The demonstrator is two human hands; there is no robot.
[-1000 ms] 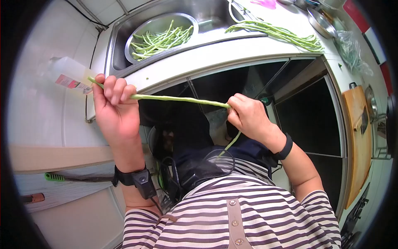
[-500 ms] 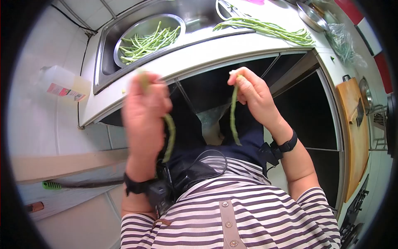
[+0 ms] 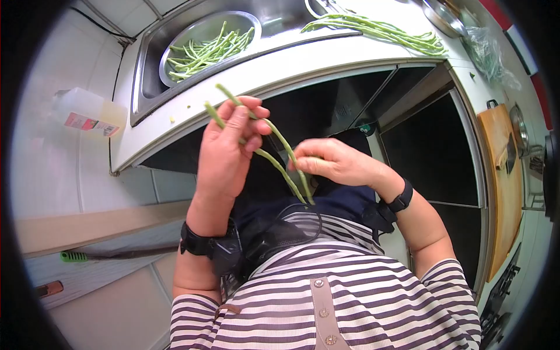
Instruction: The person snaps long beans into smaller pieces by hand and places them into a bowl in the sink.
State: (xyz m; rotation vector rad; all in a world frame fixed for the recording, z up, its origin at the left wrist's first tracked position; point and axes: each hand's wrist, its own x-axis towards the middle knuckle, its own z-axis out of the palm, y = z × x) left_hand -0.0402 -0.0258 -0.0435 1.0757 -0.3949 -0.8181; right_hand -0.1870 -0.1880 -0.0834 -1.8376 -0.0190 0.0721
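My left hand (image 3: 224,154) is closed around two pieces of long green bean (image 3: 274,157), which lie side by side. Their upper ends stick out past the thumb, and the lower ends hang toward my lap. Beside it, my right hand (image 3: 344,162) is curled with its fingertips pinching at one of these pieces, lower down. Farther off in the sink, a metal bowl (image 3: 256,26) holds a heap of bean pieces (image 3: 213,52). A bunch of long uncut beans (image 3: 379,30) lies on the counter to its right.
The white counter edge (image 3: 280,70) runs between me and the sink (image 3: 139,93). A plastic jug (image 3: 90,114) stands at the left. On the right are a plastic bag (image 3: 487,55), a metal pan (image 3: 443,18) and a wooden cutting board (image 3: 500,186). Tiny bean scraps lie near the counter's front.
My hands have come together. The bean piece from my right hand now lies alongside the one in my left, held by the left hand, with the right fingers lower on it.
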